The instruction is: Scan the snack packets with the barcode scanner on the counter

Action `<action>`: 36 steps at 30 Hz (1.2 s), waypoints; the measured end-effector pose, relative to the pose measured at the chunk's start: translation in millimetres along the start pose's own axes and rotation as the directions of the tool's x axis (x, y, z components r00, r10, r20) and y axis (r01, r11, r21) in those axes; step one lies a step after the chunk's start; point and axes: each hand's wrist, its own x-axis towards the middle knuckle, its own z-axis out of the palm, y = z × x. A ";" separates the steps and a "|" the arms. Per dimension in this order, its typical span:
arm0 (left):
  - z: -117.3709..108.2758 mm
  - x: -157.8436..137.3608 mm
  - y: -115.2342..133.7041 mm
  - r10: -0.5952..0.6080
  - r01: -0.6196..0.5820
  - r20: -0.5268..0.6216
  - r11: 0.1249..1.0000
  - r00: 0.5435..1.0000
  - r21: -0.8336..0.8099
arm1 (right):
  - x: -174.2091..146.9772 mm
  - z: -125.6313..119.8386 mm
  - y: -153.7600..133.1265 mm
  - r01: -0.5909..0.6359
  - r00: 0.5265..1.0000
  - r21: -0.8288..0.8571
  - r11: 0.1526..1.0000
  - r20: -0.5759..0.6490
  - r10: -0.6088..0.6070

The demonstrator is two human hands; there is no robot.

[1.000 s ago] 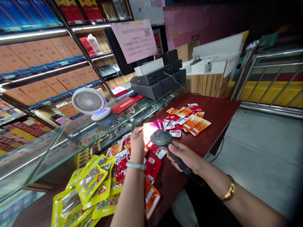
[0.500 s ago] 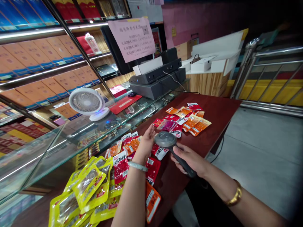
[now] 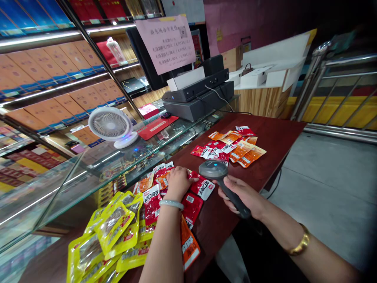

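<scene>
My right hand point(image 3: 241, 194) is wrapped around the dark handle of a barcode scanner point(image 3: 213, 169), its head over the table. My left hand point(image 3: 179, 181) reaches down onto the nearer pile of snack packets, thumb spread out beside a red and white packet point(image 3: 203, 186). Its other fingertips are partly hidden. Below it lie another red packet point(image 3: 192, 206) and an orange packet point(image 3: 190, 247). More red packets point(image 3: 152, 202) lie left of the wrist. Yellow packets of food point(image 3: 114, 226) are heaped at the lower left. Beyond the scanner is a second pile of red and orange packets point(image 3: 235, 147).
The dark red table point(image 3: 273, 127) adjoins a glass display counter point(image 3: 73, 177). On the counter are a white fan point(image 3: 112, 124), a red mat point(image 3: 157, 127) and a black till unit point(image 3: 197, 100). Metal railings point(image 3: 347, 94) stand at the right, shelves of boxes point(image 3: 55, 65) at the left.
My left hand has moved back from the far pile to the near packets. A red packet by its fingertips now lies on the far pile. The scanner has shifted slightly right.
</scene>
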 end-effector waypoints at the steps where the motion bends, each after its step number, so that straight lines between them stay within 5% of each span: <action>1: -0.4 0.6 0.6 -0.011 0.011 -0.022 1.000 1.000 -0.020 | -0.8 -0.1 0.4 -0.003 1.000 -0.006 1.000 0.007 0.003; 5: -3.2 1.8 1.7 -0.143 0.101 -0.091 0.928 0.986 -0.358 | -4.9 1.1 2.3 -0.037 0.998 -0.044 0.998 0.042 0.039; 9: -3.1 3.9 2.9 -0.226 0.159 0.043 0.524 0.973 -0.837 | -8.1 4.3 2.5 -0.044 0.997 -0.075 0.996 0.056 0.048; 11: -2.3 4.5 3.6 -0.221 0.180 0.109 0.334 0.969 -0.925 | -7.8 6.4 1.4 -0.036 0.998 -0.095 0.995 0.050 0.041; 14: -2.4 3.3 5.1 -0.201 0.198 0.158 0.200 0.967 -0.959 | -4.0 10.6 -1.1 -0.027 0.999 -0.119 0.993 0.041 0.032; 21: -4.0 1.9 10.5 -0.163 0.120 0.087 0.204 0.983 -0.972 | 9.8 20.9 -2.9 0.007 0.998 -0.146 0.989 0.066 0.002; 28: -6.3 -0.9 13.9 -0.150 0.184 0.153 0.222 0.977 -0.957 | 6.1 16.4 -3.4 -0.012 1.000 -0.163 0.987 0.021 0.016; 32: -7.0 -5.0 19.6 0.077 0.140 0.152 0.146 0.985 -0.979 | 0.8 9.3 -6.7 0.005 1.000 -0.160 0.987 -0.012 -0.007; 34: -5.7 -2.9 18.1 0.160 0.056 0.093 0.222 0.983 -0.973 | -1.2 6.9 -8.4 0.008 1.000 -0.141 0.990 -0.025 -0.012; 36: -4.5 1.1 11.2 0.102 -0.024 0.024 0.445 0.994 -0.895 | -2.7 5.5 -9.2 0.001 0.999 -0.120 0.993 -0.032 -0.005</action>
